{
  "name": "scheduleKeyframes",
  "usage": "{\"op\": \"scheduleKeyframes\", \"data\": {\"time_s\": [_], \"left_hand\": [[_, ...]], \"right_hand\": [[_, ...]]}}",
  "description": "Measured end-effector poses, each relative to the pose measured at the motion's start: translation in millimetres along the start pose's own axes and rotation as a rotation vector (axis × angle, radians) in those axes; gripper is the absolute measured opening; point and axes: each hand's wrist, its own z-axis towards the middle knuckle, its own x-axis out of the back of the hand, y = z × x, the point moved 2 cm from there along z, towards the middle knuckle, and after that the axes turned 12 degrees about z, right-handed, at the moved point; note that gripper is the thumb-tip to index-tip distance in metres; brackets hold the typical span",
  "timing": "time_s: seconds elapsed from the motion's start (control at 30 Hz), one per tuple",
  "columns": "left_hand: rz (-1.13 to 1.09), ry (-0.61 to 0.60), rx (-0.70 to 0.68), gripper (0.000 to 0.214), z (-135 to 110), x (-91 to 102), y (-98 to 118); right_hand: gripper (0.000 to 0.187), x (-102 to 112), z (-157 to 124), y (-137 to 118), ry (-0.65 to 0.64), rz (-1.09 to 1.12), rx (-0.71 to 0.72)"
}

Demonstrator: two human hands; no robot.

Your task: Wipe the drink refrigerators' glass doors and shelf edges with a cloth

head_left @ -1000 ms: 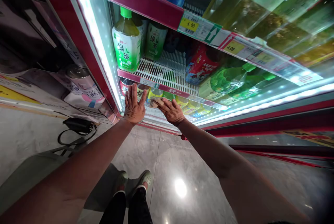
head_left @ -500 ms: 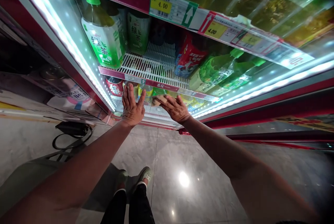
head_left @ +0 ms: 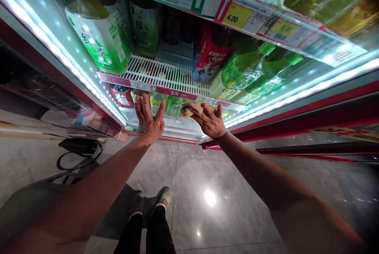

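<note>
cloth (head_left: 189,109): in right hand (head_left: 212,123), just beside shelf strip (head_left: 192,96), contact unclear | left hand (head_left: 150,123): fingers spread, nothing visibly held | handling, judged: light, soft, limp, hardly fragile | best hold: bunched middle, under flat fingers

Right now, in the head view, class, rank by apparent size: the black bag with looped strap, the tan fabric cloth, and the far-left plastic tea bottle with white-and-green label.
1. Tea bottle
2. Black bag, strap included
3. Tan cloth, partly hidden by the right hand
</note>
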Motion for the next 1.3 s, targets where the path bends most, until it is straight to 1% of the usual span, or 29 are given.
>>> {"op": "scheduleKeyframes", "data": {"time_s": [0.07,0.13,0.2,0.27,0.4,0.47,0.57,0.63,0.73,0.8,0.87,0.97,1.03,1.13,1.2,1.3], "left_hand": [[0.003,-0.007,-0.006,0.106,1.6,-3.2,6.3],[0.008,-0.01,-0.002,0.104,2.4,-7.6,8.4],[0.007,-0.022,-0.001,0.1,1.9,-12.3,5.7],[0.004,-0.031,-0.013,0.096,0.3,-16.4,1.0],[0.002,0.007,-0.026,0.095,-3.3,-19.9,-3.1],[0.001,0.029,-0.02,0.096,-4.4,-18.4,0.4],[0.006,0.014,-0.026,0.096,-4.8,-12.1,12.3],[0.006,0.017,-0.064,0.095,-3.5,-6.7,24.2],[-0.013,0.047,-0.103,0.092,1.5,-3.5,43.4],[-0.021,0.014,-0.079,0.094,5.8,-7.7,53.3],[-0.014,-0.016,-0.046,0.099,9.0,-14.5,59.1],[0.007,-0.018,-0.031,0.104,10.4,-22.2,60.9],[0.009,-0.003,-0.043,0.101,10.2,-24.2,59.7],[-0.009,0.009,-0.046,0.095,9.9,-25.7,57.9],[-0.02,-0.009,-0.029,0.095,9.8,-28.0,57.1],[-0.004,-0.02,-0.003,0.1,9.3,-31.9,56.0]], "right_hand": [[0.043,-1.7,-5.6,4.9,0.005,0.014,0.011],[0.042,-4.0,-14.5,8.7,-0.01,0.043,0.082],[0.043,-2.8,-23.6,12.9,-0.015,0.041,0.154],[0.044,2.1,-30.4,19.2,0.008,-0.003,0.158],[0.043,9.7,-41.5,35.5,0.078,-0.056,-0.009],[0.041,8.1,-49.5,40.6,0.062,-0.027,-0.064],[0.041,5.0,-63.0,43.7,-0.022,0.015,-0.052],[0.042,6.2,-70.6,45.9,-0.023,0.002,-0.047],[0.04,8.2,-79.7,52.1,0.082,-0.057,-0.146],[0.036,5.3,-86.7,54.8,0.153,-0.088,-0.194],[0.035,0.2,-94.8,54.7,0.188,-0.112,-0.164],[0.037,-3.2,-105.9,54.9,0.199,-0.143,-0.08],[0.038,-1.2,-110.5,58.7,0.214,-0.144,-0.097],[0.036,-1.4,-114.5,64.7,0.256,-0.124,-0.251],[0.033,-7.5,-117.5,62.9,0.301,-0.115,-0.356],[0.033,-17.6,-121.4,52.8,0.392,-0.15,-0.415]]}}
